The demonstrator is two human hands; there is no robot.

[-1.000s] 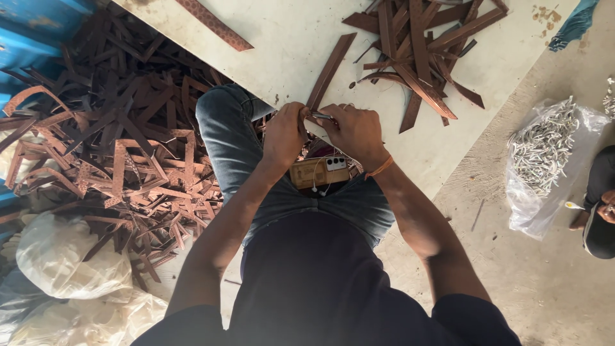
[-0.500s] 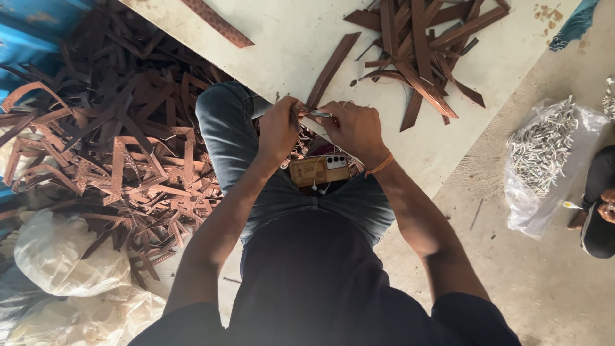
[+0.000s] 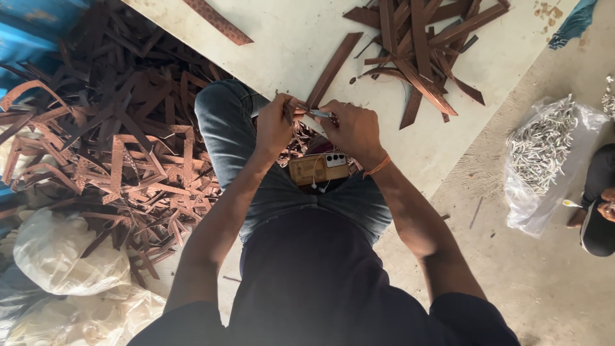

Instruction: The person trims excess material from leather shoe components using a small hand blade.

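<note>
Left hand (image 3: 274, 125) and right hand (image 3: 351, 128) pinch brown strip (image 3: 333, 69) end together over lap; strip extends onto board (image 3: 288, 45).

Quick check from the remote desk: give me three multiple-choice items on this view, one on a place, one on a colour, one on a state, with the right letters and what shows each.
1. Where does the phone lie?
A. on the lap
B. on the white board
C. in the clear bag

2. What colour is the band on the right wrist?
A. green
B. orange
C. white

3. How do the left hand and right hand stand?
A. both flat on the floor
B. one raised overhead
C. both closed on a small brown strip between them

Key: 1 A, it rests between the thighs; 2 B, an orange loop shows; 3 C, both hands' fingers pinch it.
</note>
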